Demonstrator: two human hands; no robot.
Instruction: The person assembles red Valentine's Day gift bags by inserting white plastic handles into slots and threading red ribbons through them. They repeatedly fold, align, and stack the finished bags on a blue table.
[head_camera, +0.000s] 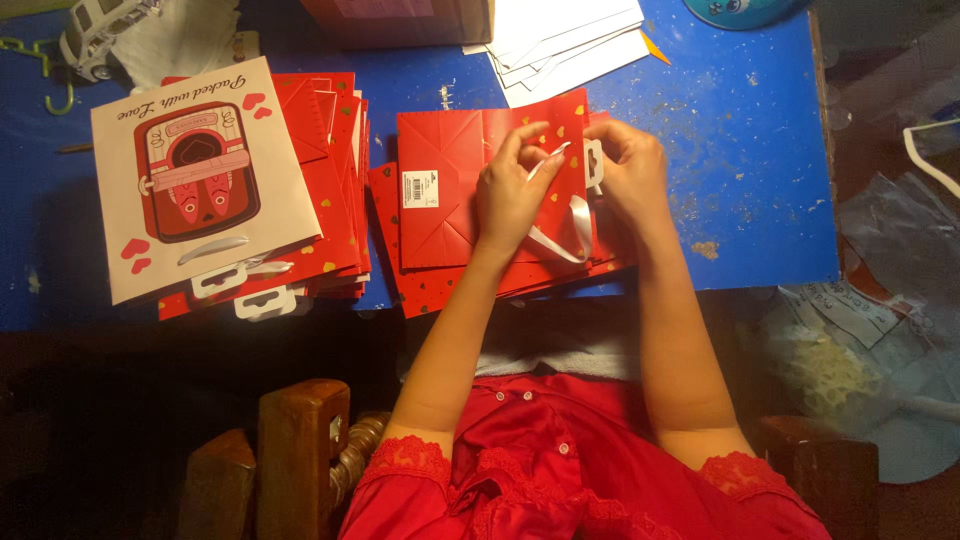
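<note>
Toy van (100, 35) and teal object (740, 10) cut by top edge; lower bags (420, 290) mostly hidden under top bag (450, 180).

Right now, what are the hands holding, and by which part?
Both hands, left hand and right hand, hold the white ribbon handle of the flat red gift bag, near its top edge.

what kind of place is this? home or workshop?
Probably a small craft or packing bench, possibly at home. Stacks of flat red gift bags lie on a scuffed blue table; both hands work a white ribbon handle on the top red bag; white paper sheets sit behind.
</note>
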